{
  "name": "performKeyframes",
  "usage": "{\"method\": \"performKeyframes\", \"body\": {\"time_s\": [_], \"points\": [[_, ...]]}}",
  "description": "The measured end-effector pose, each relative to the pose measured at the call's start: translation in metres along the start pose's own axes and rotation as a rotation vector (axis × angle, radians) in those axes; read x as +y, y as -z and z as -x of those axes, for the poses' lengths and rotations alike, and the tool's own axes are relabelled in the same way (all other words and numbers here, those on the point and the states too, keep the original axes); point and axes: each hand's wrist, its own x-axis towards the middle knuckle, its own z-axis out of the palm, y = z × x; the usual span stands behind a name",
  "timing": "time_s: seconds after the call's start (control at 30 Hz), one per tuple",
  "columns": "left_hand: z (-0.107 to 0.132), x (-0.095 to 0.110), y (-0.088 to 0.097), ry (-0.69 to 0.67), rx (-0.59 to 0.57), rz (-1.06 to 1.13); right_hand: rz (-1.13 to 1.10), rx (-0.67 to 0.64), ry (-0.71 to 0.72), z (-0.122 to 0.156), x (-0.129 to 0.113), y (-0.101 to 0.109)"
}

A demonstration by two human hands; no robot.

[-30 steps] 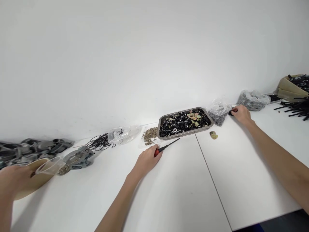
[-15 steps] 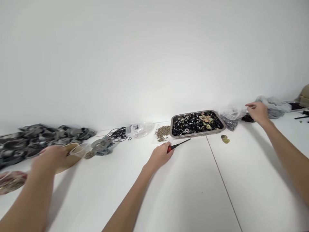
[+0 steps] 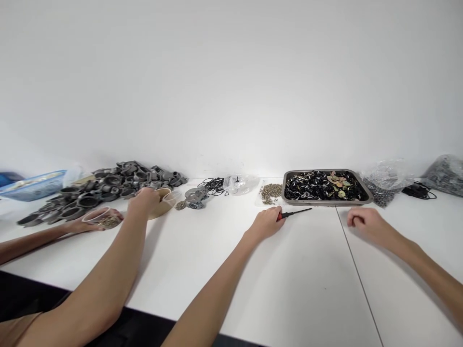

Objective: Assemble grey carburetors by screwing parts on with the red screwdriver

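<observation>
My left hand [image 3: 266,222] rests on the white table, closed around the red-and-black handle of a screwdriver [image 3: 296,212]. The screwdriver's dark shaft points right, in front of a metal tray [image 3: 327,204] heaped with small black and silver parts. Some yellowish metal discs [image 3: 339,181] lie on top of that heap. Right of the table seam, my right hand [image 3: 367,222] is closed low over the tabletop with its fingers curled. Whatever it holds, if anything, is hidden. Small brass-coloured screws [image 3: 270,193] lie on a clear bag left of the tray.
At left, a co-worker's hand [image 3: 142,201] is at a tan round container [image 3: 159,208]; another hand holds a clear cup [image 3: 97,215]. Behind are grey castings [image 3: 112,182], a blue basket [image 3: 34,188], black rings [image 3: 213,185] and a metal part [image 3: 196,198]. Plastic bags [image 3: 388,173] stand right.
My view has swung left. My right hand has come back from the plastic bags to the table before the tray, where two loose discs lay; those are now out of sight. My left hand keeps the screwdriver.
</observation>
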Motion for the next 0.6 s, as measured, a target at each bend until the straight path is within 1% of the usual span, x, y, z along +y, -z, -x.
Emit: {"method": "performKeyframes", "body": {"time_s": [0.07,0.13,0.27,0.37,0.47,0.53,0.6], "points": [[0.0,-0.003,0.001,-0.007,-0.002,0.008,0.066,-0.087,0.041,0.007,0.0,-0.019],[0.0,-0.006,0.003,-0.007,0.008,0.011,0.098,-0.13,0.07,0.011,0.0,-0.027],[0.001,-0.014,0.011,0.004,0.03,0.034,0.054,-0.161,0.008,0.011,-0.003,-0.024],[0.003,-0.025,0.019,0.012,0.012,0.091,0.018,-0.159,-0.024,0.01,-0.004,-0.02],[0.002,-0.041,0.027,0.051,0.012,0.143,0.011,-0.168,-0.028,0.01,-0.004,-0.02],[-0.002,-0.056,0.033,0.09,0.042,0.148,0.014,-0.168,-0.031,0.009,-0.003,-0.02],[-0.007,-0.073,0.042,0.133,0.086,0.122,0.019,-0.165,-0.031,0.009,-0.003,-0.02]]}}
